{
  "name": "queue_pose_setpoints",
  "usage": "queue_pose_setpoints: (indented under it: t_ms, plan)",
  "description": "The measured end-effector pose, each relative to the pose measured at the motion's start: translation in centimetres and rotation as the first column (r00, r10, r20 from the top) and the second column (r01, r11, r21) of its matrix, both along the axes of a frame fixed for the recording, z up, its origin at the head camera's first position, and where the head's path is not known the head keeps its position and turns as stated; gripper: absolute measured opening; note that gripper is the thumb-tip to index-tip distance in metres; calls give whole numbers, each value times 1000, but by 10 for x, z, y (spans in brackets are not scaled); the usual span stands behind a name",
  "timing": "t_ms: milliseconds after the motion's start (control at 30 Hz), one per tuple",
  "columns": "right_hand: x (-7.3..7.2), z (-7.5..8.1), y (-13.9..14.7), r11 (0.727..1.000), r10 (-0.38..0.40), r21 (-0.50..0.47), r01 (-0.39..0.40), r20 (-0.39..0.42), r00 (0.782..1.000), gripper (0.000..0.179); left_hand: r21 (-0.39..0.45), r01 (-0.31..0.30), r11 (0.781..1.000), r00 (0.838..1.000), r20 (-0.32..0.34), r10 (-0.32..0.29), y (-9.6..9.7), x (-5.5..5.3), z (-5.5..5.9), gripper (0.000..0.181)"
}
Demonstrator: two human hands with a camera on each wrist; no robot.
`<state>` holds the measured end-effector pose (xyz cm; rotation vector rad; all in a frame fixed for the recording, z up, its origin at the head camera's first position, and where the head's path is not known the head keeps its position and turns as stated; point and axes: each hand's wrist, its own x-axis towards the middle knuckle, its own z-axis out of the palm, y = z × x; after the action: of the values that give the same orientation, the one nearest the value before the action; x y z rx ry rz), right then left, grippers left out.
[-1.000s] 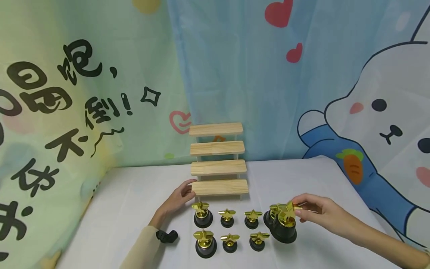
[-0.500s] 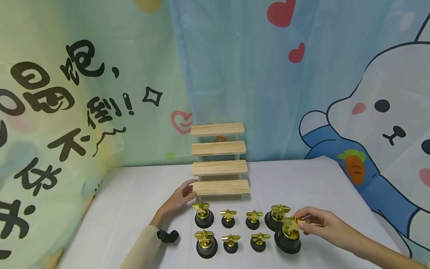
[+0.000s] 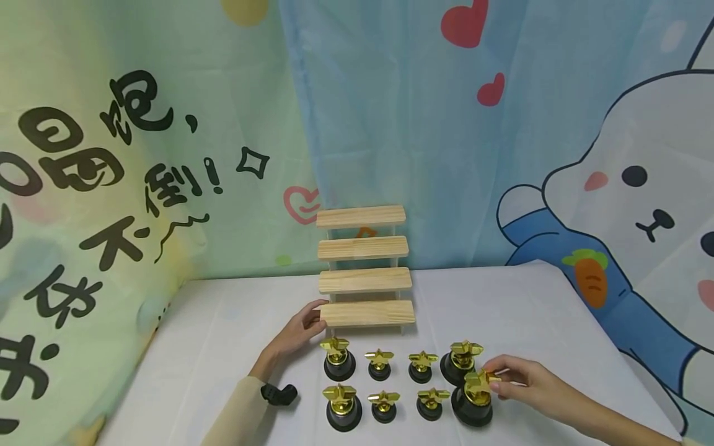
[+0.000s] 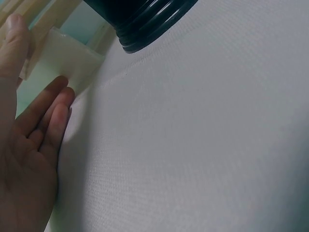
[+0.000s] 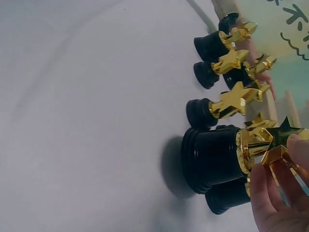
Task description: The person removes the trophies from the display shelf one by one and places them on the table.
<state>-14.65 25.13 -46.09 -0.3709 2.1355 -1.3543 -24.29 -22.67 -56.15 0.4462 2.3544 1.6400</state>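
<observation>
My right hand (image 3: 519, 384) pinches the gold star top of a large trophy (image 3: 471, 406) with a black base, at the front right of the group. The right wrist view shows thumb and fingers on that star (image 5: 282, 137); whether the base touches the cloth I cannot tell. Just behind it stands another large trophy (image 3: 458, 364). At the left end of the lowest plank of a four-step wooden display stand (image 3: 367, 314), my left hand (image 3: 301, 327) holds on with the thumb in front. Its other fingers lie beside the stand's translucent side panel (image 4: 72, 55).
Small trophies stand in two rows between the large ones, such as a small trophy (image 3: 429, 404) at front. Two large trophies, one a front-left trophy (image 3: 343, 409), form the left column. A printed curtain (image 3: 446, 155) hangs behind the white-covered table (image 3: 234, 322).
My right hand has brought the large trophy down and toward the front, then slightly left, so the trophy behind it shows more. The left hand stays at the stand.
</observation>
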Motion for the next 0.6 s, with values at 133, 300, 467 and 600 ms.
queue_pose_setpoints:
  t_ms: [133, 300, 467, 600]
  plan:
    - [2, -6, -2, 1000, 11, -26, -12, -12, 1000, 40, -6, 4, 1000, 1000, 1, -4, 0, 0, -1, 55]
    - [3, -9, -3, 999, 33, -40, -34, -10, 999, 41, -8, 7, 1000, 1000, 1, -7, 0, 3, 0, 54]
    - [5, -13, -2, 999, 36, -34, -36, 5, 999, 41, -11, 7, 1000, 1000, 6, -7, 0, 4, 2, 55]
    - [7, -16, -2, 998, 51, -42, -52, -10, 999, 38, -13, 7, 1000, 1000, -3, -7, 0, 2, 2, 55]
